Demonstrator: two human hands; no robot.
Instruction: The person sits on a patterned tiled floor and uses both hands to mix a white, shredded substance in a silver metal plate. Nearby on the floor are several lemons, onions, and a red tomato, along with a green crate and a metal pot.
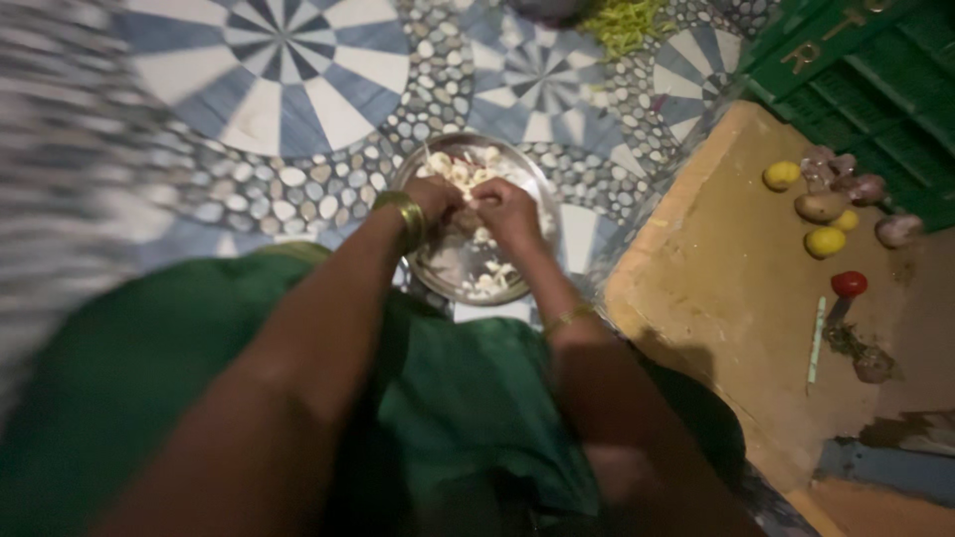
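Observation:
A round steel plate (525,171) lies on the patterned floor in front of my knees, holding several pale garlic cloves (460,169) and bits of skin. My left hand (436,197), with a gold bangle at the wrist, and my right hand (505,211) meet over the middle of the plate, fingers pinched together on a small pale piece that I take for a garlic clove; the blur hides its outline. My green garment fills the lower frame.
The floor has blue-and-white tiles. A raised brown step (736,298) at the right carries yellow lemons (825,241), onions (822,206), a red tomato (849,283) and a thin stick. A green door (875,80) stands beyond. Chopped green vegetable (625,22) lies at the top.

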